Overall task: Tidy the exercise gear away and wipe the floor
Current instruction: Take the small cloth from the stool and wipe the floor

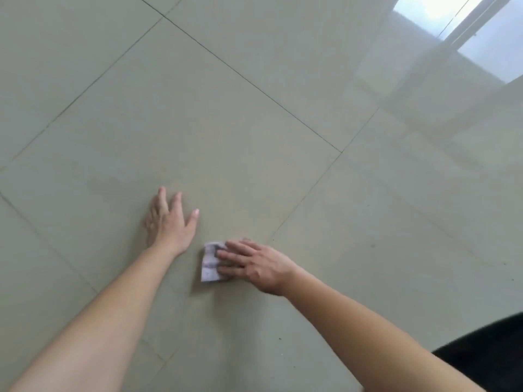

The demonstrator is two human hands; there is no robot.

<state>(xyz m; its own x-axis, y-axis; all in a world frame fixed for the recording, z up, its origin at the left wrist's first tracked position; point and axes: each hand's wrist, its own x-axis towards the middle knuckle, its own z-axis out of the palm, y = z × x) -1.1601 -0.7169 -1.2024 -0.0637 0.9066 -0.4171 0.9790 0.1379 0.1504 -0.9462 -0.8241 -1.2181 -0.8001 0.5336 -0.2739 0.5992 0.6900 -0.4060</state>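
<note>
A small folded white cloth point(209, 261) lies flat on the pale grey tiled floor point(254, 123). My right hand point(254, 264) presses down on the cloth's right part with its fingers stretched out flat, pointing left. My left hand point(169, 222) rests palm down on the bare tile just left of and beyond the cloth, fingers spread, holding nothing. No exercise gear is in view.
Dark grout lines cross the floor diagonally. A bright window reflection point(467, 38) shines on the tiles at the top right. A piece of dark clothing point(486, 352) shows at the bottom right corner. A few small dark specks dot the tile near my arms.
</note>
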